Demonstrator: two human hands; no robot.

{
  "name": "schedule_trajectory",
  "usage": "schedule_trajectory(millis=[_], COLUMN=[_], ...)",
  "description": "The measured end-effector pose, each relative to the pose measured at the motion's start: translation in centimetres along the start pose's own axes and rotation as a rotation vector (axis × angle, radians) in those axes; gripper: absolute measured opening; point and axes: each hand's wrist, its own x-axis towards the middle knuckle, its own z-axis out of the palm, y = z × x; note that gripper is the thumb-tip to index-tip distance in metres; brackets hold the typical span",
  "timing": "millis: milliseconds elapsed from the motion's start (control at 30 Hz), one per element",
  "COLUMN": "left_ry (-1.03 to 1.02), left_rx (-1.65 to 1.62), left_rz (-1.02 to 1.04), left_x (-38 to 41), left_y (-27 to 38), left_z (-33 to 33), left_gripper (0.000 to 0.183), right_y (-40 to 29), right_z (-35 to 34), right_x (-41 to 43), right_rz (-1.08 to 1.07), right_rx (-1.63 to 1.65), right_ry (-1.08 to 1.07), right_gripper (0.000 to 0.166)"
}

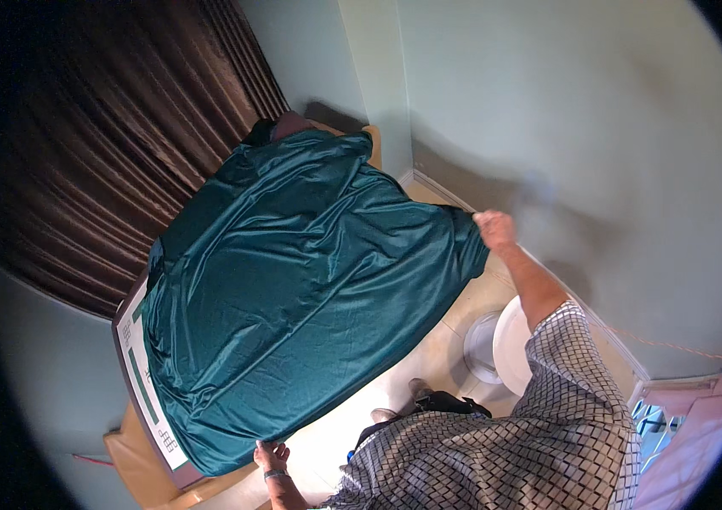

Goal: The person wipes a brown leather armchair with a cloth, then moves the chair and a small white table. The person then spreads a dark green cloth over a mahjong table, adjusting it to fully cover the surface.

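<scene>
A large, dark green satin-like cloth (284,274) lies in creases over a table or board in front of me. My right hand (497,231) grips its far-right corner and pulls it out past the side in a taut fold. At the near edge, my left hand (272,454) pinches the hem with its fingers curled under. Along the left, a white printed sheet (154,389) with green bars shows from beneath the cloth, inside a dark maroon border (134,376). What else lies beneath the cloth is hidden.
A tan padded seat (128,456) is at the lower left, and tan upholstery (375,146) shows at the far corner. A white round stool (514,347) with a metal base stands to my right. Brown curtains (112,140) hang behind. A cord (673,343) runs along the right wall.
</scene>
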Motion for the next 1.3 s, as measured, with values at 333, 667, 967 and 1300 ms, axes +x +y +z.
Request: schedule_trajectory(millis=[333,667,967,1300], left_ry=[0.002,0.049,-0.066,0.341], left_rx=[0.004,-0.046,-0.07,0.394], left_rz=[-0.012,0.004,0.059,1.003], left_x=[1.3,1.8,0.0,5.5], left_y=[-0.5,-2.5,-0.8,10.1], left_z=[-1.0,-1.6,-2.1,-18.1], left_gripper=[0.039,0.036,0.031,0.008], right_y=[2.8,-37.8,-56.2,-61.9], right_z=[2.0,6.8,14.2,18.3], right_x=[4.3,-20.9,-37.3,-42.7], right_rz=[0.232,-0.869,-1.131,-1.001], right_rx=[0.182,0.578,0.368,0.018], right_ry=[0.319,-0.184,-0.551,-0.279], right_gripper=[0.045,0.043,0.057,0.054])
